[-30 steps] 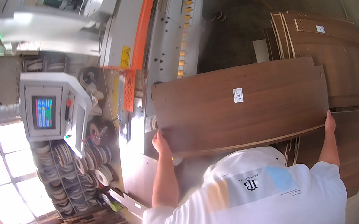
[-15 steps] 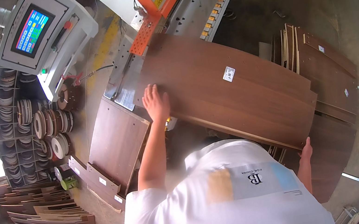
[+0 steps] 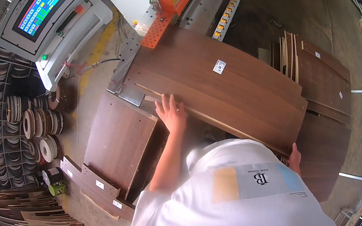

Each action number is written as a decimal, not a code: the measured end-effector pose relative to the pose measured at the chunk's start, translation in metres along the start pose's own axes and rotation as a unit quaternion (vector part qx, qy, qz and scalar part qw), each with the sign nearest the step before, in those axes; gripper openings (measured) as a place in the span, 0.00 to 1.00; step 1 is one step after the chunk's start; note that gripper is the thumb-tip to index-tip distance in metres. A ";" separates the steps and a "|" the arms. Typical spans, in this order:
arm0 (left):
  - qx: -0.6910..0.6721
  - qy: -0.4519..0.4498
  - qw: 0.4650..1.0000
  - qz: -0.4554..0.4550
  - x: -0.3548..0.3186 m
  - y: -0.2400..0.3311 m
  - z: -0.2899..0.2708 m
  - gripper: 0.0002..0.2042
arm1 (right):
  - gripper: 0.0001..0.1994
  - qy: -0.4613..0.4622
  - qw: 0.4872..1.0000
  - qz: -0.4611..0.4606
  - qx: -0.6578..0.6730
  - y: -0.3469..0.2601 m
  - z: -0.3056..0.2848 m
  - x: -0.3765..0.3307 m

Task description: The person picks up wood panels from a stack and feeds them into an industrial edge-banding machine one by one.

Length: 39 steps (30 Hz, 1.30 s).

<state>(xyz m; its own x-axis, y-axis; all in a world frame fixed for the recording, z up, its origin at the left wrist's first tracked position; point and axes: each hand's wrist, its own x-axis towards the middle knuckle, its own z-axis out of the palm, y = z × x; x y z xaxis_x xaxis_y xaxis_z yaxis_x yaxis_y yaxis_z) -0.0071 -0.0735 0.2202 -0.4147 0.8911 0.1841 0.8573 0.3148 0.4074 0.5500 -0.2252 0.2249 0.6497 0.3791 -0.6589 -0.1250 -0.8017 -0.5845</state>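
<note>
A large brown wood-grain panel (image 3: pixel 244 96) with a white label lies flat, its far left part beneath the machine's orange perforated bracket (image 3: pixel 157 31). My left hand (image 3: pixel 172 115) rests on its near long edge with fingers spread and stretched out. At the panel's near right corner, my right hand (image 3: pixel 294 157) is closed on the edge, thumb upward; the fingers underneath are hidden. The panel's left end extends over the machine's metal bed (image 3: pixel 132 96).
A control console (image 3: pixel 57 33) with a lit screen stands at the far left. A stack of brown panels (image 3: pixel 118 137) is left of my left arm; more panels (image 3: pixel 321 74) lie on the right. Shelves of edging rolls (image 3: pixel 43 123) line the left. A roller strip (image 3: pixel 234 2) runs along the machine.
The panel has slid left relative to the machine and bracket. My left hand has shifted right along its near edge. My right hand has moved left with the corner, and the view has shifted slightly.
</note>
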 end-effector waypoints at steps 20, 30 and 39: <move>-0.079 -0.046 0.996 0.000 0.077 0.053 0.052 0.29 | 0.32 0.046 0.992 -0.048 -0.104 -0.102 0.024 0.043; 0.011 -0.086 0.993 0.080 0.150 0.097 0.093 0.29 | 0.30 0.023 0.990 -0.120 -0.073 -0.143 0.027 0.129; -0.099 -0.023 0.979 0.177 0.146 0.169 0.100 0.17 | 0.21 -0.044 0.978 -0.111 0.172 -0.168 0.039 0.185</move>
<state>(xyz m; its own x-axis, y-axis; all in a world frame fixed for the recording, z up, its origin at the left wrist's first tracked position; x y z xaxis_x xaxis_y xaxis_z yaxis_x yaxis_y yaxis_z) 0.1079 0.1431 0.2267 -0.0850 0.9481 0.3063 0.8672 -0.0810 0.4913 0.6620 -0.0024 0.1822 0.6240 0.5764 -0.5277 -0.2429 -0.4988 -0.8320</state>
